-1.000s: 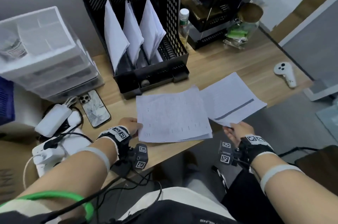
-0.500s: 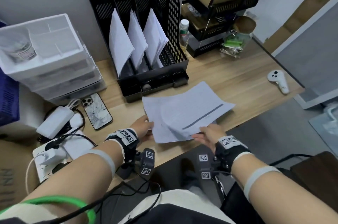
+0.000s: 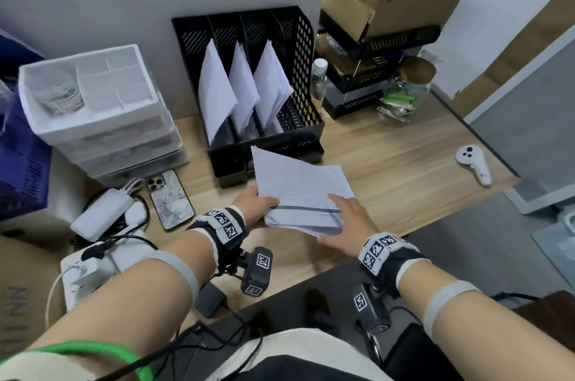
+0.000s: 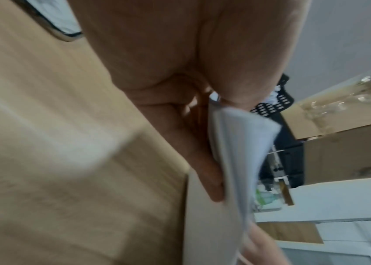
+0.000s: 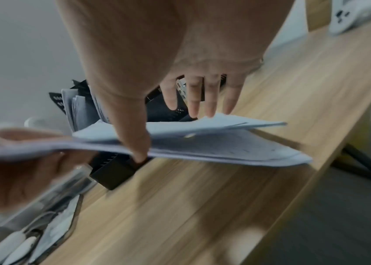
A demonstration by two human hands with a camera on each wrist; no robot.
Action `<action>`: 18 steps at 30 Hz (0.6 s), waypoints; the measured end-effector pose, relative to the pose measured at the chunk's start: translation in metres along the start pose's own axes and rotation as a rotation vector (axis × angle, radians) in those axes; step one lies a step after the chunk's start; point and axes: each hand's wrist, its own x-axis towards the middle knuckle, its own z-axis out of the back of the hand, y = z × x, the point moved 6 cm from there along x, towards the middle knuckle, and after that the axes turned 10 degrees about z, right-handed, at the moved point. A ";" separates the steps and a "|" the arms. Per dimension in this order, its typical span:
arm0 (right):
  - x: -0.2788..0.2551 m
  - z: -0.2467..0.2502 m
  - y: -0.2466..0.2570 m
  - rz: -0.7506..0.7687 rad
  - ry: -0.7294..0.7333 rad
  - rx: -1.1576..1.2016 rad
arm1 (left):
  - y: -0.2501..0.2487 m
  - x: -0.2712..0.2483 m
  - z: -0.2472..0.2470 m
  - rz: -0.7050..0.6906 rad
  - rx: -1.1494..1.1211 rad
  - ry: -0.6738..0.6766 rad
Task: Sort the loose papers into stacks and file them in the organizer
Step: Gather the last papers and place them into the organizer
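A stack of white printed papers is held tilted just above the wooden desk, in front of the black mesh organizer. My left hand pinches the stack's left edge, fingers under it and thumb on top. At the near right corner my right hand holds the stack, straight fingers over the top sheet and thumb reaching under the edge. Three organizer slots hold leaning sheets; the rightmost slot shows bare mesh.
A white drawer unit stands at the left, with a phone, a power bank and cables in front. A bottle, black trays and a jar sit right of the organizer. A white controller lies far right.
The right hand brought its sheet left onto the pile by the left hand. Both hands now hold the joined stack, raised off the desk and tilted.
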 end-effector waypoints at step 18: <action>0.019 0.174 0.025 0.081 -0.740 0.547 | -0.078 0.007 -0.015 -0.104 0.048 0.064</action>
